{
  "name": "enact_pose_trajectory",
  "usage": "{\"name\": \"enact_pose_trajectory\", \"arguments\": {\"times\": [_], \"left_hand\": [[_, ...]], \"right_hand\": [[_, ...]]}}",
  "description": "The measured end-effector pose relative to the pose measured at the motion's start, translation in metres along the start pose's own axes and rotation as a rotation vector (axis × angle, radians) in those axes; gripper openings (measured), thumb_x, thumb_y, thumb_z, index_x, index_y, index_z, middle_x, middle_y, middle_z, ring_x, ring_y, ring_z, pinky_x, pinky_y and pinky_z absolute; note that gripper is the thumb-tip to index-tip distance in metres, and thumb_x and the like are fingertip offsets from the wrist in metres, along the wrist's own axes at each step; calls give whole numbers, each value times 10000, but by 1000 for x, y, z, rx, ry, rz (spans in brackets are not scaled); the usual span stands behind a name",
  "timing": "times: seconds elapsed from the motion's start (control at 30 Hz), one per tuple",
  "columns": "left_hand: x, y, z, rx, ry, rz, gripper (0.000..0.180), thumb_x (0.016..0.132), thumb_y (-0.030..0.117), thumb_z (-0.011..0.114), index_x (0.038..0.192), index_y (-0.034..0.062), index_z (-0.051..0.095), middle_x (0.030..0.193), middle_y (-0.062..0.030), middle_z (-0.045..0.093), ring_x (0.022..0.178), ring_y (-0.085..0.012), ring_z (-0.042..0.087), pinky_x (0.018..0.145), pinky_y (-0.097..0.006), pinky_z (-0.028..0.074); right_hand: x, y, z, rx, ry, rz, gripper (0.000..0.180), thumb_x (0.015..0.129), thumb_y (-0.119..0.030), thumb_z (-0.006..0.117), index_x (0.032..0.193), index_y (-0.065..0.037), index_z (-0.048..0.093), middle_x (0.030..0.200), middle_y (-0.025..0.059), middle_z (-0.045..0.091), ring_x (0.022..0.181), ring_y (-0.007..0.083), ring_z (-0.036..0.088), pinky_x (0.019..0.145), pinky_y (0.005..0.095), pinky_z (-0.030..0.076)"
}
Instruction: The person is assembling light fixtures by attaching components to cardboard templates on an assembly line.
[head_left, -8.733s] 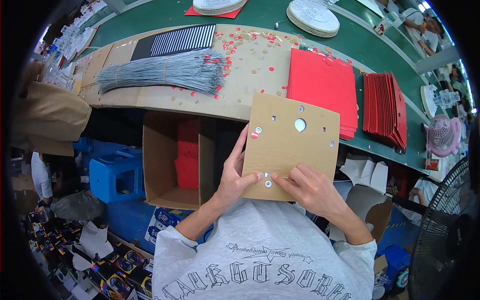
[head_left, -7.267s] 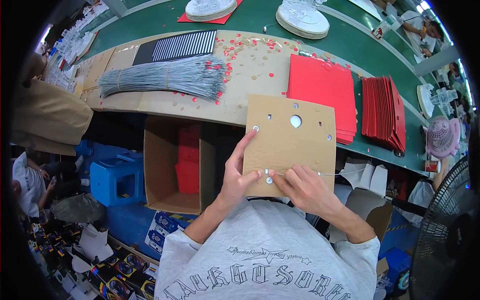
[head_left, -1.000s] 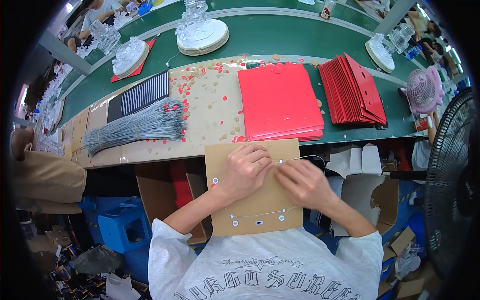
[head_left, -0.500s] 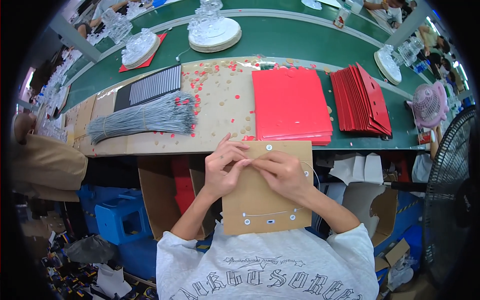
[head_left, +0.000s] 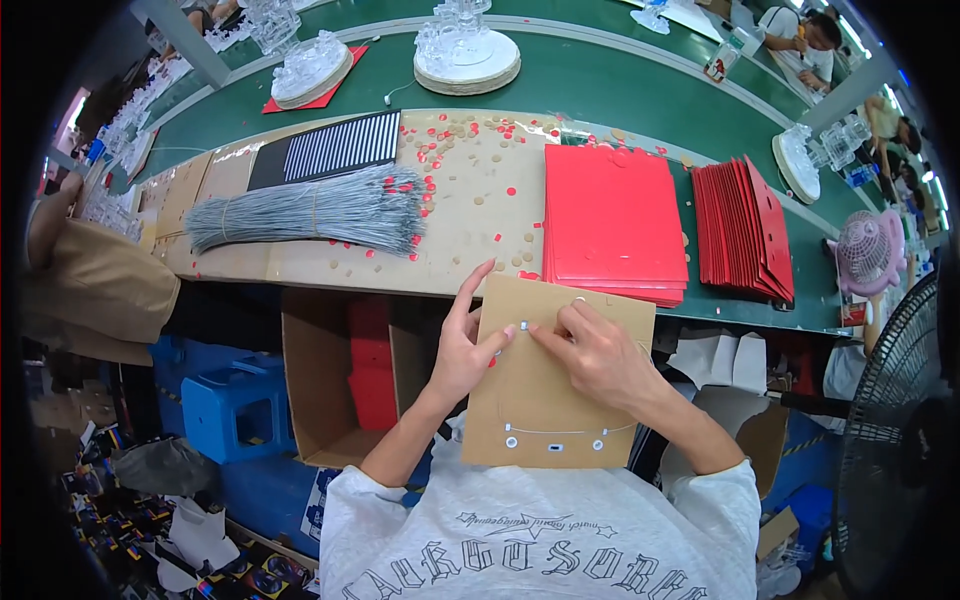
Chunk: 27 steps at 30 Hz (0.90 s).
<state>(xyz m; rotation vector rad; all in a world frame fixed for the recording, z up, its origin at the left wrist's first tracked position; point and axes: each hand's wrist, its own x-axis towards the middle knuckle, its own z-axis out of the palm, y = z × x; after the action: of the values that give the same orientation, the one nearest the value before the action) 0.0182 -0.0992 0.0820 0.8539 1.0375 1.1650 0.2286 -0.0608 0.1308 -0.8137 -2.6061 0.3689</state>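
A brown cardboard panel (head_left: 550, 390) stands tilted against my shirt, just in front of the table edge. My right hand (head_left: 608, 355) lies over its upper part, fingers curled, the index fingertip and thumb at a small white clip (head_left: 524, 326). Along the panel's left edge is my left hand (head_left: 465, 355), index finger stretched upward, thumb on the panel near the clip; its other fingers are partly hidden. A thin white cord (head_left: 555, 432) crosses the lower panel between two small clips. Below it are white round grommets (head_left: 512, 442) and a dark-centred slot. A red spot shows under my left thumb.
On the table lie a bundle of grey wire ties (head_left: 310, 210), a striped black sheet (head_left: 340, 148), a stack of red sheets (head_left: 615, 220) and red folders (head_left: 740, 230). A pink fan (head_left: 868, 243) and a black fan stand right. A blue stool (head_left: 238, 408) and open carton (head_left: 335, 380) are below.
My left index finger has straightened upward, away from the thumb. My right hand has shifted slightly, and the white clip now shows between the hands. The view has shifted slightly.
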Motion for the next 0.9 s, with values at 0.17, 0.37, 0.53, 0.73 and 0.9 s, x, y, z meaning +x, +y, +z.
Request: {"name": "enact_pose_trajectory", "arguments": {"times": [0.17, 0.37, 0.53, 0.73, 0.9], "left_hand": [[2, -2, 0, 18, -13, 79, 890, 867, -99, 595, 1636, 115, 202, 1293, -157, 632, 1113, -161, 636, 945, -305, 514], [1, -7, 2, 29, 49, 103, 733, 862, -101, 595, 1556, 59, 421, 1283, -109, 662, 1084, -108, 627, 937, -279, 517], [0, -10, -1, 112, 18, 131, 573, 865, -85, 600, 1427, 25, 585, 1259, -118, 684, 1094, -108, 631, 942, -267, 515], [-3, -4, 3, 73, 30, 64, 571, 851, -79, 607, 1420, -44, 562, 1351, -140, 637, 1201, -153, 607, 1030, -295, 478], [-5, -7, 2, 85, 35, 91, 590, 856, -80, 600, 1442, -38, 541, 1357, -140, 631, 1200, -152, 607, 1032, -293, 475]], "right_hand": [[-4, -1, -12, -236, -138, -135, 427, 828, -120, 636, 1214, 62, 649, 971, 97, 541, 977, 221, 595, 710, 310, 558], [4, 8, -12, -356, -202, -324, 429, 819, -120, 641, 1192, 92, 643, 974, 88, 562, 984, 201, 596, 799, 305, 547], [-3, 15, -2, -271, -148, -312, 477, 781, -97, 651, 1223, 81, 644, 946, 83, 564, 911, 203, 607, 747, 317, 559], [-8, 23, 4, -162, -57, -321, 479, 741, -65, 666, 1202, 66, 663, 933, 83, 573, 836, 207, 616, 705, 325, 570], [3, 22, 6, -173, -4, -354, 410, 739, -64, 666, 1130, 59, 680, 893, 78, 562, 808, 205, 610, 675, 322, 561]]}}
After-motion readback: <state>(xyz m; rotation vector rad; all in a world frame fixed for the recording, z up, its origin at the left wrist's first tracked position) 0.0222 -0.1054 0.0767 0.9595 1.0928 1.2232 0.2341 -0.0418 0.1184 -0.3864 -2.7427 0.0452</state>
